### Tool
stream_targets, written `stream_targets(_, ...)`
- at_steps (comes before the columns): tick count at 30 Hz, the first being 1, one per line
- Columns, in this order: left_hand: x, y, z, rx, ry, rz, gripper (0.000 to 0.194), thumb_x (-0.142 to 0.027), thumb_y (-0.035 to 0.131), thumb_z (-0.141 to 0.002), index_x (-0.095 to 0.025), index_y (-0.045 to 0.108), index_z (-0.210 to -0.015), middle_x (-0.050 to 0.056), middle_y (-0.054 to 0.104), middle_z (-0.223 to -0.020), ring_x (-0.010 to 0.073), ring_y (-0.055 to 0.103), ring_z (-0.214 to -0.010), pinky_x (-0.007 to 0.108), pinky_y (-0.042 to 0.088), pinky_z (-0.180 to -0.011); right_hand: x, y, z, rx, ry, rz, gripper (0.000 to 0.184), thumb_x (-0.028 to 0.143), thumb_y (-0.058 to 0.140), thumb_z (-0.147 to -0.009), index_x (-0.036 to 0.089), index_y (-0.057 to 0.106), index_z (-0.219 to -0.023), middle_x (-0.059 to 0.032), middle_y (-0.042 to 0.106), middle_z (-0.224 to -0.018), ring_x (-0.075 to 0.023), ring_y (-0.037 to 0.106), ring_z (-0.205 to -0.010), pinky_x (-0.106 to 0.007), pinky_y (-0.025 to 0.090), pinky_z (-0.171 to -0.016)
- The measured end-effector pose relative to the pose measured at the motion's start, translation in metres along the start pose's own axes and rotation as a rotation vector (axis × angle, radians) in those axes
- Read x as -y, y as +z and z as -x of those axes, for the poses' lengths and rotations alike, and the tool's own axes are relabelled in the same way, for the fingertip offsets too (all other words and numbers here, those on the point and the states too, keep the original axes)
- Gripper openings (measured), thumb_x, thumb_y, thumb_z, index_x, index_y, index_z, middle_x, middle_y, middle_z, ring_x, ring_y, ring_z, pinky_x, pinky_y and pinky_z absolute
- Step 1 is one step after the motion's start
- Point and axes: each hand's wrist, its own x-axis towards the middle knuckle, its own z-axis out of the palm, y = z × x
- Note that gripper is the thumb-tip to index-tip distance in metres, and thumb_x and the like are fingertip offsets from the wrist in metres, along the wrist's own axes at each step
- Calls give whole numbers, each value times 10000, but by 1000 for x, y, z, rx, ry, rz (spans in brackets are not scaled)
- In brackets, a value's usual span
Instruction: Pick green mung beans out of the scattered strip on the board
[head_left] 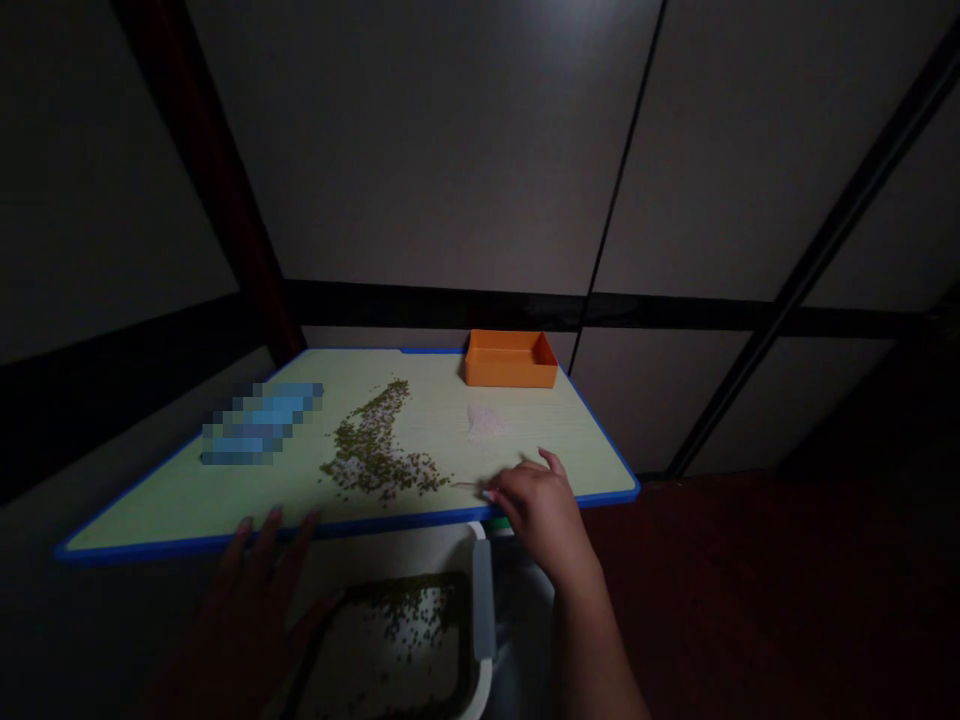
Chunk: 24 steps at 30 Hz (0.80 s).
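Tabletop: a pale yellow-green rectangular board, trimmed in blue (427, 380), was seen carrying most of the things.
Left edge: a flat light-blue object, pixelated past recognition (262, 425), was laid close by it.
Near edge, toward the left corner: the left hand (259, 575) was held in shadow, fingers spread and grip open, fingertips reaching the blue trim; whether the board was pressed could not be told.
Left of the middle: small round green grains mixed with whitish ones (367, 455) were strewn in a bent band.
Below the near edge: a white container with a grey handle (484, 685) was placed, green grains scattered inside.
Near edge, right of the band: a thin, pale, stick-like tool (465, 485) was pointed left, its tip just beside the last grains.
Right half: a small pile of whitish grains (486, 425) was gathered.
Far edge, toward the right corner: an open orange rectangular box (510, 375) was set.
Near edge, toward the right corner: the right hand (536, 500) was closed, the tool pinched between thumb and fingers.
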Motion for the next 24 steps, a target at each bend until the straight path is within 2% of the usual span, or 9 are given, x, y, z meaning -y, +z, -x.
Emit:
stream_targets(2,3,2,1,-58,-9,-43,764,-653,293,-889,-218,359,-1514,221,420,-1574,415,215,-1545,657,459,-1067,2,2,-2,23,-12,21,110,206,668,-933,261,763,-923,-10,768,-880,-186,669,-922,-453,265,-1128)
stream_targets(4,5,3,1,-59,29,-36,787,-651,268,-897,-169,347,-1515,255,415,-1561,431,204,-1543,657,442,-1081,4,4,-3,46,-23,39,121,220,672,-934,278,776,-953,-12,773,-900,-187,666,-945,-448,263,-1130)
stream_targets(12,3,-5,-2,-8,6,-42,768,-650,267,-899,-183,375,-1499,254,436,-1540,446,257,-1519,661,454,-1055,6,7,-6,66,31,160,147,235,635,-955,262,774,-919,-26,762,-885,-196,652,-941,-450,264,-1121)
stream_targets(16,2,-6,-4,17,-27,-23,765,-653,274,-895,-191,388,-1494,232,434,-1554,429,243,-1528,657,434,-1080,4,13,-10,26,99,184,164,235,620,-966,270,773,-918,-25,760,-891,-197,636,-963,-446,253,-1116)
stream_targets(20,2,-5,-4,-16,-15,-29,778,-655,258,-892,-169,416,-1478,260,454,-1532,446,290,-1504,679,443,-1052,0,20,-14,-68,175,183,182,239,596,-985,271,769,-936,-31,764,-925,-211,613,-991,-453,266,-1083)
stream_targets(24,2,-6,-4,6,-24,-44,738,-616,312,-886,-195,417,-1483,240,465,-1540,448,311,-1497,666,481,-1022,1,17,-10,-129,173,173,146,207,629,-966,270,760,-968,-34,771,-966,-219,599,-1017,-468,245,-1079)
